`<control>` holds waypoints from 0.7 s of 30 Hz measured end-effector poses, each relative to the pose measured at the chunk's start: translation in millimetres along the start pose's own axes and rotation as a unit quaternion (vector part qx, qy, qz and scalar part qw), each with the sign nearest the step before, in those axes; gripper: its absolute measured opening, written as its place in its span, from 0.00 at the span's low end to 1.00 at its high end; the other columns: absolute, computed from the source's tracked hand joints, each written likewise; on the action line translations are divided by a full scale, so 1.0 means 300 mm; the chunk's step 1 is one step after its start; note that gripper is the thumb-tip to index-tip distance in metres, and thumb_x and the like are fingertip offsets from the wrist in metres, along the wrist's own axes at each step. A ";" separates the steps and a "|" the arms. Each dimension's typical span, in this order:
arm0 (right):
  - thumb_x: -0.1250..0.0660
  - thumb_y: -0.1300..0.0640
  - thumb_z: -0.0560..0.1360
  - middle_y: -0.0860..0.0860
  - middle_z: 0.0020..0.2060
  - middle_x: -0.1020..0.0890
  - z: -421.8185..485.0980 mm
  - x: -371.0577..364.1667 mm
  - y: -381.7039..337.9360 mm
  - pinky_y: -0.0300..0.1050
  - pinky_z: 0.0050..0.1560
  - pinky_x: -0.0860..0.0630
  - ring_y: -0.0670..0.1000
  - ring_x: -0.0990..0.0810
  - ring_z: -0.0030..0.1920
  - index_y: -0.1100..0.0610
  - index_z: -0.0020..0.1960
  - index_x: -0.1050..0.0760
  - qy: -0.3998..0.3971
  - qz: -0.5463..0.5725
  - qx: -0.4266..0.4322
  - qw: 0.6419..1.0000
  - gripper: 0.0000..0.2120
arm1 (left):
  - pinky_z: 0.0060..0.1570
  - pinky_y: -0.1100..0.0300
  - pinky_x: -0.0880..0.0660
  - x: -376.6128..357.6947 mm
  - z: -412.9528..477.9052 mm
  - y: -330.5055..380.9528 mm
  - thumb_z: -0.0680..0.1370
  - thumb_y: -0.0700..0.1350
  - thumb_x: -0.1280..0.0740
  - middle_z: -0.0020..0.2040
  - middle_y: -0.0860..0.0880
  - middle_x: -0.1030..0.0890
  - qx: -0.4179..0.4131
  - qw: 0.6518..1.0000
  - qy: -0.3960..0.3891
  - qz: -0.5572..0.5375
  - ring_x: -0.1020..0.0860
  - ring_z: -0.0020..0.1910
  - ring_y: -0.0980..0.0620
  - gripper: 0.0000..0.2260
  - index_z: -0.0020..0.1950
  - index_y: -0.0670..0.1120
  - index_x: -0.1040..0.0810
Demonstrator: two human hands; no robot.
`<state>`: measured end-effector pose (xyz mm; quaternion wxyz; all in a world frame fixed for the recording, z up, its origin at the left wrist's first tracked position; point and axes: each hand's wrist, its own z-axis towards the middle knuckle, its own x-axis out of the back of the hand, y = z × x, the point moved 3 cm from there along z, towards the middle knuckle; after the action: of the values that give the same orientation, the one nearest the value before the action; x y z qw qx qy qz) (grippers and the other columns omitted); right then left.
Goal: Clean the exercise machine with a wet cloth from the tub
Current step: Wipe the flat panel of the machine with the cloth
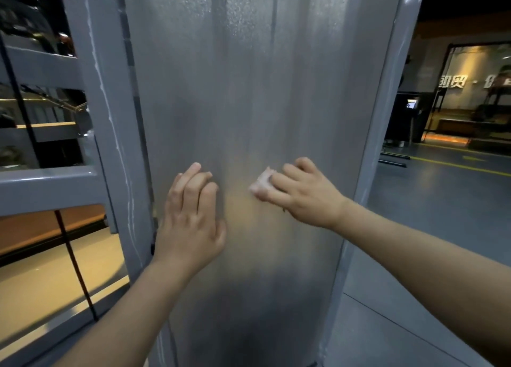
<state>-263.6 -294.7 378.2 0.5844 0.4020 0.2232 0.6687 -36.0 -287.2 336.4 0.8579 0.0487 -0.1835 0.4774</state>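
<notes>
The right hand (pixel 301 198) grips a pale cloth (pixel 261 185) against the machine panel (pixel 249 90); the left hand (pixel 190 220), at its nine o'clock, lies flat (fingers straight).

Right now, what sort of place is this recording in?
Probably a gym: a grey machine frame with a frosted panel and a black cable, and a lit wall sign across a line-marked floor.

light: dim, warm amber glow from far right | glare: soft sheen on tall grey frosted metal panel (pixel 249 90) | focus: soft overall | edges: bowed
</notes>
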 end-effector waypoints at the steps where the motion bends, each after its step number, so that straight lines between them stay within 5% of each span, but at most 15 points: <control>1: 0.42 0.61 0.82 0.51 0.45 0.21 0.013 0.015 0.060 0.51 0.44 0.31 0.57 0.26 0.39 0.48 0.65 0.25 0.014 -0.010 -0.052 0.998 0.16 | 0.79 0.43 0.43 -0.001 -0.001 0.003 0.73 0.41 0.42 0.65 0.39 0.30 0.002 1.000 -0.002 -0.003 0.34 0.74 0.37 0.18 0.60 0.35 0.25; 4: 0.41 0.61 0.77 0.50 0.50 0.19 0.092 0.040 0.231 0.53 0.46 0.34 0.59 0.26 0.41 0.46 0.63 0.30 0.050 0.016 -0.307 0.950 0.18 | 0.79 0.42 0.44 -0.006 -0.006 0.011 0.73 0.41 0.42 0.66 0.39 0.32 0.010 1.000 -0.010 -0.008 0.36 0.75 0.36 0.18 0.60 0.35 0.27; 6: 0.39 0.61 0.72 0.52 0.53 0.19 0.135 0.029 0.195 0.53 0.46 0.37 0.60 0.25 0.43 0.48 0.65 0.29 0.071 0.056 -0.379 0.921 0.22 | 0.79 0.41 0.45 -0.009 -0.009 0.019 0.73 0.40 0.42 0.67 0.38 0.32 0.022 1.000 -0.011 -0.013 0.36 0.76 0.35 0.18 0.60 0.35 0.27; 9: 0.37 0.64 0.73 0.56 0.51 0.19 0.108 -0.023 -0.020 0.52 0.45 0.34 0.59 0.24 0.43 0.53 0.70 0.29 0.049 0.056 -0.142 0.987 0.25 | 0.79 0.40 0.45 -0.012 -0.011 0.032 0.73 0.38 0.42 0.68 0.37 0.32 0.031 0.999 -0.003 -0.026 0.36 0.77 0.34 0.19 0.61 0.34 0.28; 11: 0.42 0.66 0.77 0.53 0.46 0.20 0.058 -0.011 -0.061 0.52 0.43 0.30 0.57 0.26 0.41 0.52 0.67 0.23 0.026 0.056 -0.005 0.998 0.22 | 0.79 0.40 0.45 -0.010 -0.013 0.030 0.73 0.37 0.42 0.68 0.36 0.32 0.024 0.999 0.006 -0.038 0.36 0.76 0.34 0.18 0.62 0.34 0.29; 13: 0.44 0.64 0.78 0.52 0.44 0.21 0.075 0.011 0.016 0.51 0.43 0.30 0.57 0.26 0.40 0.50 0.66 0.22 0.038 0.032 -0.039 0.998 0.22 | 0.79 0.40 0.44 -0.008 -0.015 0.025 0.73 0.36 0.42 0.68 0.36 0.32 0.013 0.999 0.013 -0.050 0.36 0.76 0.33 0.18 0.62 0.34 0.29; 16: 0.44 0.62 0.76 0.52 0.45 0.19 0.173 0.030 0.176 0.52 0.44 0.35 0.59 0.25 0.40 0.47 0.66 0.28 0.089 0.021 -0.284 0.954 0.22 | 0.79 0.41 0.45 -0.005 -0.017 0.021 0.72 0.35 0.40 0.68 0.35 0.32 0.002 0.998 0.016 -0.062 0.36 0.76 0.34 0.19 0.62 0.36 0.31; 18: 0.39 0.63 0.71 0.53 0.49 0.18 0.219 0.024 0.165 0.52 0.44 0.36 0.60 0.24 0.42 0.48 0.68 0.30 0.112 0.059 -0.375 0.918 0.26 | 0.79 0.42 0.45 0.000 -0.018 0.020 0.71 0.33 0.39 0.68 0.35 0.33 -0.003 0.998 0.022 -0.065 0.35 0.75 0.33 0.19 0.62 0.36 0.31; 21: 0.39 0.66 0.73 0.55 0.48 0.19 0.180 -0.018 -0.023 0.51 0.43 0.35 0.59 0.24 0.41 0.53 0.70 0.26 0.100 0.076 -0.222 0.967 0.26 | 0.77 0.39 0.40 -0.002 -0.030 0.015 0.70 0.33 0.39 0.68 0.34 0.32 -0.005 0.997 0.022 -0.067 0.34 0.74 0.32 0.18 0.61 0.35 0.30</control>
<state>-216.3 -307.6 402.7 0.5808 0.2096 0.0952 0.7808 -37.6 -282.9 327.4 0.8920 0.0458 -0.1638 0.4188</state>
